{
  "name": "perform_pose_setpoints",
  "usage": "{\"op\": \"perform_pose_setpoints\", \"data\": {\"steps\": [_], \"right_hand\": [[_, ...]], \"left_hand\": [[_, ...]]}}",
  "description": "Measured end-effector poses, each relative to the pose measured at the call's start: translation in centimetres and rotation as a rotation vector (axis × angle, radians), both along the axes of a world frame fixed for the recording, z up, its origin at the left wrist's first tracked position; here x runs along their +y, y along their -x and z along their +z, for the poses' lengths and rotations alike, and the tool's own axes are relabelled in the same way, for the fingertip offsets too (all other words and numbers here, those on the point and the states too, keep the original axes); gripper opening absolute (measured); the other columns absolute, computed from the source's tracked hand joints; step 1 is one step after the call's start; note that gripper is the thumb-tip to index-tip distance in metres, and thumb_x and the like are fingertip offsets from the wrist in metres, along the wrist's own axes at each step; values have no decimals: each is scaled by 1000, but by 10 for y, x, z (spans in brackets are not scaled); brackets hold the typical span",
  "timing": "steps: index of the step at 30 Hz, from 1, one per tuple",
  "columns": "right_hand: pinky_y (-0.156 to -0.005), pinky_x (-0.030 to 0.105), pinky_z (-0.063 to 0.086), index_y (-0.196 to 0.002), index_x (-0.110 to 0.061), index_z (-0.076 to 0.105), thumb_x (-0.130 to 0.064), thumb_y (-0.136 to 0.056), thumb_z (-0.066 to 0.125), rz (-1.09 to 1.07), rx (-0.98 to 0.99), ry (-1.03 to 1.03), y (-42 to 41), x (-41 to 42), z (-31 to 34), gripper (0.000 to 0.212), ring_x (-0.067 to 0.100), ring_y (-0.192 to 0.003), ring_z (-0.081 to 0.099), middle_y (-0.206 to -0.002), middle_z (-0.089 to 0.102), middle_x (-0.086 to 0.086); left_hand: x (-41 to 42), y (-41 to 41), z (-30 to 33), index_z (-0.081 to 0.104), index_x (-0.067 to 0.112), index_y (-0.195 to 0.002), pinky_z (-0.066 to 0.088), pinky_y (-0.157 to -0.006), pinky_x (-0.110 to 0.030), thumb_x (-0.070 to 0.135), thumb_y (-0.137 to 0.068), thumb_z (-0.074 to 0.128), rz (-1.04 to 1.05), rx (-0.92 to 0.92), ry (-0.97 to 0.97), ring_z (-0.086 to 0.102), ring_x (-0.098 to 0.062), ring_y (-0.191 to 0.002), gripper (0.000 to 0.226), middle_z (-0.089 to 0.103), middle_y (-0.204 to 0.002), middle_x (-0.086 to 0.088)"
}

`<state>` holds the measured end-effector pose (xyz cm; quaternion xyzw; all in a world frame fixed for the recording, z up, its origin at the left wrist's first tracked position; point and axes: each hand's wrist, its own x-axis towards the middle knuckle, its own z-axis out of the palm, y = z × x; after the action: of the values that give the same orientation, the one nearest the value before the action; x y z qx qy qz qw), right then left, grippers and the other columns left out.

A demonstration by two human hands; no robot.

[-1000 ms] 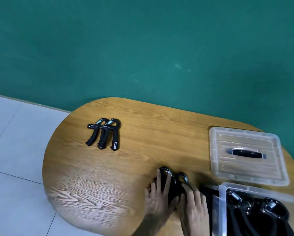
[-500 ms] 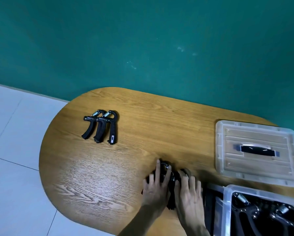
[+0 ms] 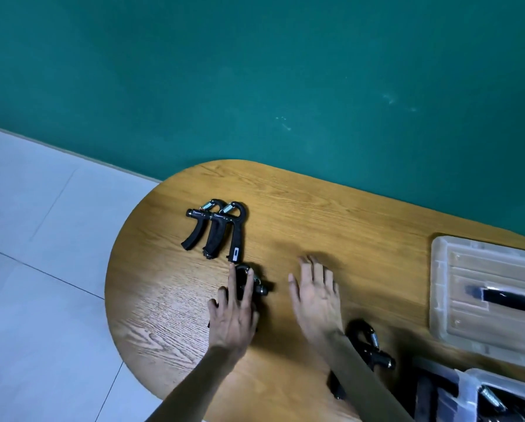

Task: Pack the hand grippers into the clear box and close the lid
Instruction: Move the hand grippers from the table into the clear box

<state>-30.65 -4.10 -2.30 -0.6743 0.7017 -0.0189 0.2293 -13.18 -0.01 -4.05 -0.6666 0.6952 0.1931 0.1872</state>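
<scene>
The left hand (image 3: 234,315) lies flat, fingers straight, on one gripper (image 3: 252,286). Just beyond its fingertips lies a pair (image 3: 217,228), handles pointing back toward the fingers. The right hand (image 3: 316,296) hovers spread and holds nothing; another gripper (image 3: 369,345) lies behind it, by the forearm. The left hand is nearer the pair. The box (image 3: 468,394) sits far right; its lid (image 3: 483,296) is off.

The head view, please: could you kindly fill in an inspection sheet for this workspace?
Surface: oval wooden table.
Job's things: pair of hand grippers side by side at far left; one gripper under left hand; another beside right forearm; more in clear box; lid off, lying flat.
Clutter: nothing seen.
Grippers: left hand rests on a gripper, fingers straight; right hand open, holding nothing.
Cables: nothing seen.
Surroundings: green wall, pale tiled floor.
</scene>
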Motion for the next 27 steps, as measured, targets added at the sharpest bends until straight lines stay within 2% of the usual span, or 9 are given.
{"op": "perform_pose_setpoints", "data": {"steps": [6, 10, 13, 17, 21, 24, 27], "right_hand": [[-101, 51, 46, -153, -22, 19, -59, -100, 26, 52, -93, -130, -70, -63, -22, 65, 31, -128, 43, -149, 36, 13], [-102, 58, 44, -157, -28, 7, -70, -94, 27, 53, -95, -123, -119, -82, -39, 79, 35, -133, 38, -160, 23, 14], [-103, 54, 39, -158, -31, 2, -73, -92, 33, 20, -92, -73, -149, -89, -47, 84, 35, -130, 36, -164, 12, 13], [-96, 48, 40, -158, -33, 2, -64, -91, 47, -64, -97, -12, -180, -96, -53, 87, 35, -125, 39, -165, -1, 19], [-93, 49, 42, -158, -38, 3, -47, -89, 58, -109, -130, -4, -189, -96, -57, 88, 35, -120, 39, -165, -3, 21], [-91, 50, 42, -156, -46, 7, -40, -89, 56, -13, -144, 44, -178, -86, -57, 84, 28, -109, 36, -167, -2, 12], [-97, 54, 41, -154, -51, 10, -32, -88, 56, 63, -188, 44, -163, -76, -56, 82, 20, -102, 29, -168, -2, 0]], "left_hand": [[0, -59, -16, -23, 20, -157, 43, -85, -43, 46, -97, 44, 158, -35, 133, 44, -29, -106, 93, -24, -164, -19], [1, -81, -20, -30, 22, -154, 42, -92, -45, 46, -98, 39, 198, -37, 94, 41, -30, -114, 91, -33, -161, -17], [1, -88, -19, -29, 21, -154, 41, -92, -46, 45, -99, 39, 213, -62, 84, 39, -31, -115, 90, -36, -159, -18], [-1, -96, -21, -28, 21, -154, 38, -92, -46, 46, -99, 44, 223, -92, 92, 38, -32, -114, 94, -34, -160, -18], [-2, -106, -22, -31, 22, -153, 39, -93, -47, 46, -100, 42, 214, -63, 108, 38, -31, -113, 93, -35, -160, -18], [0, -111, -23, -29, 21, -154, 40, -92, -47, 44, -100, 42, 225, -43, 137, 38, -30, -111, 92, -35, -160, -18], [4, -115, -22, -29, 20, -154, 41, -92, -47, 43, -100, 42, 216, -35, 152, 38, -30, -111, 92, -34, -160, -18]]}}
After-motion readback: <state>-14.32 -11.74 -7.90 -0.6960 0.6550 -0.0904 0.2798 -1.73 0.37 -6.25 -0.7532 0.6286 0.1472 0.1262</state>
